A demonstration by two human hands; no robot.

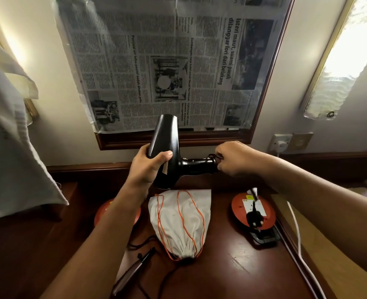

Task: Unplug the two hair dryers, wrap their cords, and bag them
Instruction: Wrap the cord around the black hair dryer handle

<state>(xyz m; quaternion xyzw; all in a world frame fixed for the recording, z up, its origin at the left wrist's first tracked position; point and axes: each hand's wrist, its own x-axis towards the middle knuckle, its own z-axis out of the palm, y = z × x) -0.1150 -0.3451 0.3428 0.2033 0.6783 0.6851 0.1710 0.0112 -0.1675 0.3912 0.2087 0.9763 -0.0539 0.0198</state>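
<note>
My left hand [150,167] holds a dryer [167,152], my right [235,158] pinches its cord at the handle — wrapping underway; one bag [180,221] looks filled, another plug [254,219] sits in the reel.

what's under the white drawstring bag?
The white drawstring bag lies on the dark wood table. A black cord emerges at its cinched mouth. The bag bulges, but its contents are covered; what else lies beneath is hidden too.
</note>
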